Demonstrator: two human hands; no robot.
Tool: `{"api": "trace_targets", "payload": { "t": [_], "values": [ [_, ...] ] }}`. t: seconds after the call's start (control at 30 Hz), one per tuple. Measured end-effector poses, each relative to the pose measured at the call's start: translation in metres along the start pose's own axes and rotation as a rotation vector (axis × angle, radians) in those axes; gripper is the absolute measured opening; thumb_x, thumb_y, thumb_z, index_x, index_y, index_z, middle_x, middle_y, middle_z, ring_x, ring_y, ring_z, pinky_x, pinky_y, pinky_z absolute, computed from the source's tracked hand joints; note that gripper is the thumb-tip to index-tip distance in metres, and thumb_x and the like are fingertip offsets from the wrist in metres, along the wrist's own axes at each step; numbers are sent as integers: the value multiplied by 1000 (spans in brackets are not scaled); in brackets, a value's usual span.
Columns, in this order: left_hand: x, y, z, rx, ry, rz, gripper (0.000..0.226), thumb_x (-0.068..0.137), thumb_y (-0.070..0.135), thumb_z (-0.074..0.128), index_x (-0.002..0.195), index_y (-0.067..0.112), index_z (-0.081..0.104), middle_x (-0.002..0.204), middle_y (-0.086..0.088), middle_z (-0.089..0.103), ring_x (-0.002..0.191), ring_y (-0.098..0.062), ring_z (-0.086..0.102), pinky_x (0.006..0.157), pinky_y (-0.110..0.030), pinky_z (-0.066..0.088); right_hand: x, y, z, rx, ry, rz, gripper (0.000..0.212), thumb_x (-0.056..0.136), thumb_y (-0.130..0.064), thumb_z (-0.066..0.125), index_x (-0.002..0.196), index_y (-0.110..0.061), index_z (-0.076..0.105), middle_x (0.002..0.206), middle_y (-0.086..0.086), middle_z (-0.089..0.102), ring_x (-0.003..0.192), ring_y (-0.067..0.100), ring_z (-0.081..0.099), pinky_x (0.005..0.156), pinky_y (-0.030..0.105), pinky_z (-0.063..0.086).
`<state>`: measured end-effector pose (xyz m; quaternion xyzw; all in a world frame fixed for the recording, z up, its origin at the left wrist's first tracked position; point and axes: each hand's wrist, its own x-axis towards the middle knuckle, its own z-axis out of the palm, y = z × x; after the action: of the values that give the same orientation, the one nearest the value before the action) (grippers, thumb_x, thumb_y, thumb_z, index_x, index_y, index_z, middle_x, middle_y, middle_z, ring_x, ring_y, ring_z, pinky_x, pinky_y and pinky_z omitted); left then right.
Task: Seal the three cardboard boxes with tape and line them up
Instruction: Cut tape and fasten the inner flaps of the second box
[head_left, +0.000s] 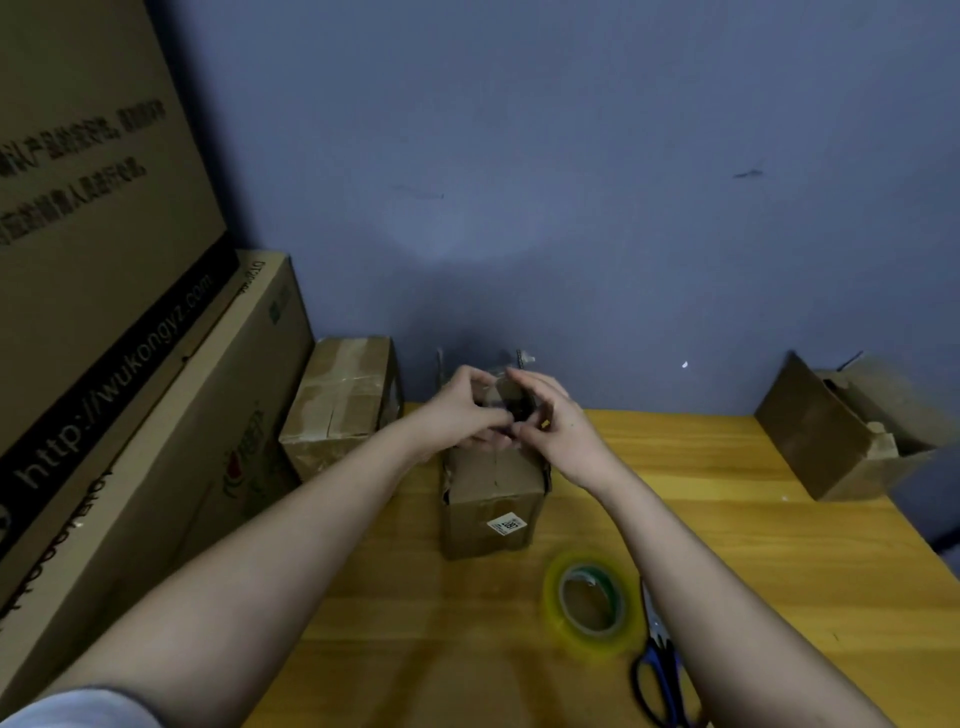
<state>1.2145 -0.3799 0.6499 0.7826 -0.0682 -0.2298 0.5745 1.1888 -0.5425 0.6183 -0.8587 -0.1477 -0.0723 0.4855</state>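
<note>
Surface: I see a yellow wooden tabletop (727, 519) set against a blue-grey wall (571, 156).
Centre box: a small brown cardboard box with a white label on its near face (491, 506) stands in the middle of the tabletop, directly under both hands.
Left hand: my left hand (462, 410) sits over the far top edge of the centre box, fingers curled inward and pinched narrow on something at the box top.
Right hand: my right hand (550, 421) meets the left one fingertip to fingertip, its fingers also bent close together.
What is pinched: a clear, shiny scrap and something dark show between the fingers; I cannot tell exactly what it is.
Left box: a brown cardboard box with glossy tape strips across its top (343, 400) rests at the table's far left corner, just beside the centre box and touching the big cartons.
Right box: an open-topped brown cardboard box (831, 441) sits at the far right edge, well apart from the other two, turned at an angle.
Tape: a roll of clear yellowish tape with a green inner ring (589, 603) lies flat on the table, near the centre box's front right.
Scissors: blue-handled scissors (660, 670) lie just beside the roll, partly under my right forearm.
Background: large printed cardboard cartons (104, 312) lean along the left side.
</note>
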Motion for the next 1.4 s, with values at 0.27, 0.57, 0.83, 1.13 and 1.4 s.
{"api": "trace_targets", "payload": {
  "t": [0.27, 0.57, 0.83, 1.13, 1.4],
  "values": [
    [8, 0, 16, 140, 305, 138, 36, 94, 9, 51, 129, 13, 40, 119, -6, 54, 85, -21, 66, 68, -23, 52, -4, 13, 4, 29, 33, 36, 66, 85, 13, 59, 141, -15, 41, 139, 2, 39, 78, -4, 49, 83, 15, 46],
    [29, -32, 3, 764, 113, 87, 28, 97, 20, 46, 122, 27, 57, 122, 6, 64, 119, -12, 52, 114, -41, 22, -4, 19, -6, 182, 55, 125, 66, 89, 11, 55, 141, -25, 39, 142, -4, 36, 102, 10, 49, 90, 20, 48],
    [40, -35, 8, 867, -16, 152, 18, 97, 26, 48, 96, 30, 65, 116, 6, 67, 124, -11, 49, 116, -43, -7, -7, 13, 29, 291, -3, 167, 68, 89, 17, 45, 143, -24, 34, 142, -2, 31, 83, 10, 49, 83, 14, 45],
    [36, -40, 3, 743, 12, 153, 24, 95, 16, 51, 108, 27, 69, 116, 11, 67, 119, -4, 53, 115, -38, -11, -31, 38, 36, 167, 30, 192, 67, 89, 16, 47, 144, -21, 34, 145, -2, 32, 93, -7, 49, 93, 14, 41],
    [39, -42, -1, 779, -77, 141, 28, 98, 19, 46, 116, 28, 65, 123, 11, 64, 126, -5, 47, 114, -43, -14, -36, 43, 43, 121, -48, 168, 77, 89, 14, 48, 142, -39, 28, 141, -26, 24, 118, 13, 41, 112, 37, 34]
  ]
}}
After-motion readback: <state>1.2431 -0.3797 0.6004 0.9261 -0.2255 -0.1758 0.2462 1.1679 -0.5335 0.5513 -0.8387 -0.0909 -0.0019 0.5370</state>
